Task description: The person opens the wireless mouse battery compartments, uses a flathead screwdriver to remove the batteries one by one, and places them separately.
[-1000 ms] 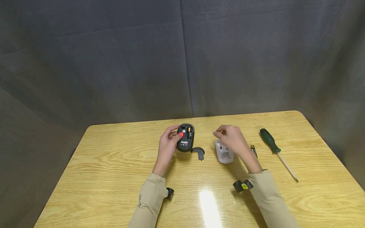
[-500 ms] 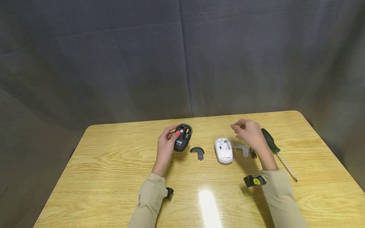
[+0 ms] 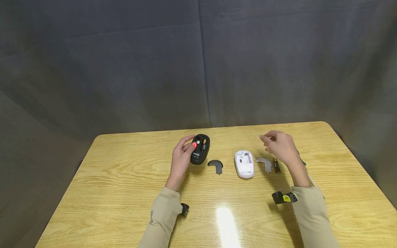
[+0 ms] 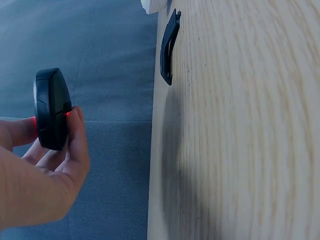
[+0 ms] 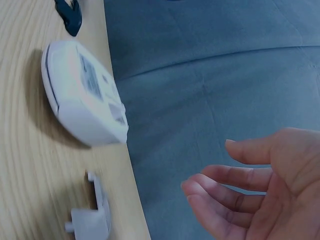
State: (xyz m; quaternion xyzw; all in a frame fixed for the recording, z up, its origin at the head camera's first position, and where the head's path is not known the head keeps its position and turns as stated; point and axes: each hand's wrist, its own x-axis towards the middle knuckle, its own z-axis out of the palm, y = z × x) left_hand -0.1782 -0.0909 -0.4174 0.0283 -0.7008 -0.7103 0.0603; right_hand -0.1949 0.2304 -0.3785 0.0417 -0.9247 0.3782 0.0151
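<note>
The left hand (image 3: 181, 157) pinched a black oval plastic mouse (image 3: 201, 151) above the grained wooden table (image 3: 124, 179), label (image 3: 196, 154) unreadably small; rightward lay a curved black cover (image 3: 218, 166), rounded white plastic mouse (image 3: 244, 167), bent grey cover (image 3: 267, 165), dark cylindrical battery (image 3: 276, 166); the right hand (image 3: 281, 145) hovered, thumb (image 5: 255, 150) apart from fingers (image 5: 237, 178), palm (image 5: 295, 202) visible only from the right wrist.

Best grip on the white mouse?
Pinch the long sides of the white mouse near mid-length, coming from above with the empty right hand. It lies underside up, battery compartment open, so the side walls look like the safer hold. The pale cover lies close on its right, so a steep descent should clear it better than a sideways approach.
</note>
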